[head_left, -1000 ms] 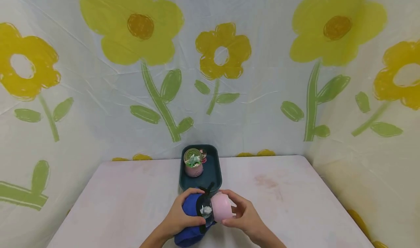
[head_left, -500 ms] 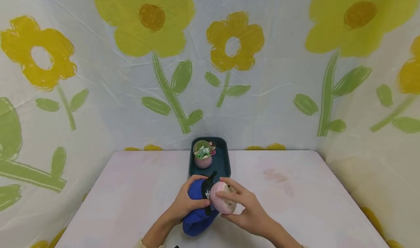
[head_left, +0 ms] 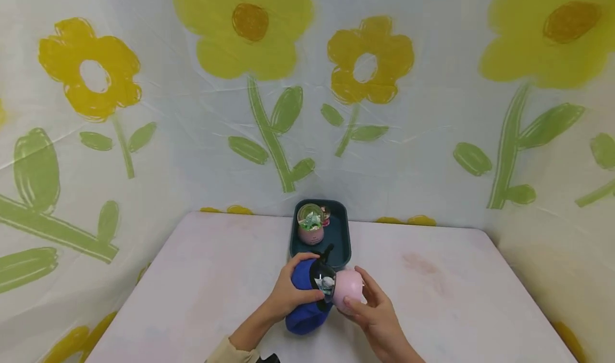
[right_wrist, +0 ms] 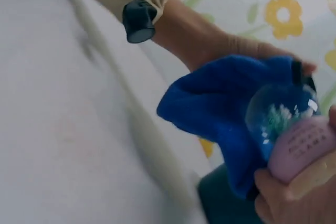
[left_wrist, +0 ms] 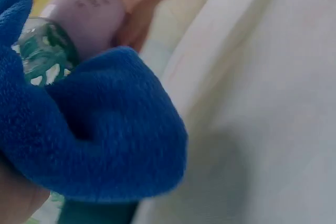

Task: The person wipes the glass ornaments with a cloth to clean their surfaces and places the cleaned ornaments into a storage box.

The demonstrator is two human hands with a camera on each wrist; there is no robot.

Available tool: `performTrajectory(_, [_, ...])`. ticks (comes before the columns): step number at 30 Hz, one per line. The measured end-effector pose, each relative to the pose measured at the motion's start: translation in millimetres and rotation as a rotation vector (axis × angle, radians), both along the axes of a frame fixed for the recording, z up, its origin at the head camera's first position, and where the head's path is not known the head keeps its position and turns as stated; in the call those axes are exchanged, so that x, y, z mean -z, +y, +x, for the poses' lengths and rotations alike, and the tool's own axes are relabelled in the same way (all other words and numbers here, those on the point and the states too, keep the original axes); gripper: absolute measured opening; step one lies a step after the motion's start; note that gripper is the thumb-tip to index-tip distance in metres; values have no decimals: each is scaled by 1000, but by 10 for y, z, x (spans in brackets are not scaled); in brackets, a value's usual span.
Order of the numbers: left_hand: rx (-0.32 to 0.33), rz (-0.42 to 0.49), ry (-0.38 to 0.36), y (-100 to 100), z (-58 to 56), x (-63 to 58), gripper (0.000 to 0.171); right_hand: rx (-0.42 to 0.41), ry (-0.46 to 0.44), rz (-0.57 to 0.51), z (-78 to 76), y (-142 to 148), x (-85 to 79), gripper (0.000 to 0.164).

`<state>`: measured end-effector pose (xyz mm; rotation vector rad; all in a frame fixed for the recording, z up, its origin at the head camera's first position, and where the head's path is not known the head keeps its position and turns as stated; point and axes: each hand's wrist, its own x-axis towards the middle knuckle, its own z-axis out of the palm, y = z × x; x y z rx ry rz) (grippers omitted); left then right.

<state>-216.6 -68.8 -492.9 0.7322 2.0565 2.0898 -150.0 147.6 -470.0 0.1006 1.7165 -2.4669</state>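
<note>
A snow globe (head_left: 348, 289) with a clear dome and a pink base is held on its side above the table. My right hand (head_left: 380, 320) grips the base, which bears lettering in the right wrist view. My left hand (head_left: 287, 297) holds a blue fleecy cloth (head_left: 306, 320) with black trim against the dome, thumb near the glass. Pale and green bits show inside the dome (right_wrist: 278, 109). In the left wrist view the cloth (left_wrist: 121, 129) hangs in a loose fold and covers part of the globe.
Just beyond the hands lies a dark green tray (head_left: 342, 248). It carries a second snow globe (head_left: 311, 235) with a pink base, and a small pink item (head_left: 327, 216) behind that. The pale tabletop (head_left: 432, 299) ends at a flowered backdrop (head_left: 408, 181).
The right hand has turned the globe: its base underside faced the head camera half a second ago, and now the base's side does. The cloth stays at the dome. The head view has shifted.
</note>
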Motion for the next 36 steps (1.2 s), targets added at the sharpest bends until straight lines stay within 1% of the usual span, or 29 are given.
performTrajectory(1, [-18, 0, 1, -4, -10, 13, 68, 20, 42, 65, -4, -34, -21, 75])
performTrajectory(2, [-35, -6, -1, -7, -21, 23, 68, 35, 106, 156, -11, -62, -46, 75])
performTrajectory(4, [-40, -24, 0, -11, -50, 37, 69, 68, 258, 368, -16, -102, -107, 73])
performTrajectory(6, [-7, -51, 8, -11, -73, 35, 71, 95, 432, 586, -6, -112, -177, 73])
performTrajectory(8, [42, -73, 18, -11, -94, 24, 73, 89, 603, 783, 8, -88, -261, 74])
performTrajectory(9, [68, -78, 23, -12, -99, 14, 74, 71, 668, 855, 9, -61, -308, 75])
performTrajectory(10, [91, -80, 29, -13, -102, 3, 74, 35, 719, 889, -6, -25, -355, 75])
performTrajectory(12, [126, -81, 41, -6, -100, -30, 75, -74, 767, 877, -78, 79, -437, 74])
performTrajectory(13, [136, -84, 49, 3, -96, -47, 75, -138, 752, 838, -129, 143, -466, 74])
performTrajectory(14, [146, -80, 55, 15, -90, -65, 75, -201, 718, 773, -186, 209, -483, 73])
performTrajectory(16, [161, -63, 66, 41, -73, -94, 74, -300, 614, 616, -292, 334, -466, 72])
performTrajectory(18, [161, -36, 72, 59, -58, -104, 74, -352, 492, 466, -356, 417, -395, 70])
performTrajectory(19, [158, -15, 79, 64, -53, -99, 74, -354, 424, 393, -361, 430, -354, 70])
performTrajectory(21, [142, 35, 73, 61, -41, -78, 75, -314, 300, 277, -319, 396, -269, 69])
performTrajectory(22, [129, 62, 68, 58, -36, -63, 75, -272, 240, 221, -279, 351, -232, 69])
performTrajectory(24, [91, 97, 72, 54, -23, -31, 77, -163, 130, 116, -170, 217, -186, 69])
performTrajectory(25, [70, 115, 68, 57, -14, -15, 77, -105, 89, 85, -112, 139, -175, 70])
performTrajectory(27, [24, 138, 55, 77, 3, 11, 78, 1, 37, 32, -7, -13, -156, 72])
performTrajectory(28, [1, 144, 53, 92, 11, 21, 78, 50, 22, 29, 34, -79, -152, 73])
performTrajectory(30, [-45, 146, 46, 127, 21, 41, 79, 118, 34, 55, 93, -173, -138, 74])
performTrajectory(32, [-75, 143, 33, 157, 35, 60, 81, 170, 88, 144, 130, -219, -126, 75])
performTrajectory(34, [-85, 122, 25, 173, 47, 79, 82, 207, 196, 283, 149, -220, -123, 74])
performTrajectory(36, [-72, 97, 21, 179, 63, 92, 82, 226, 325, 460, 165, -191, -155, 73])
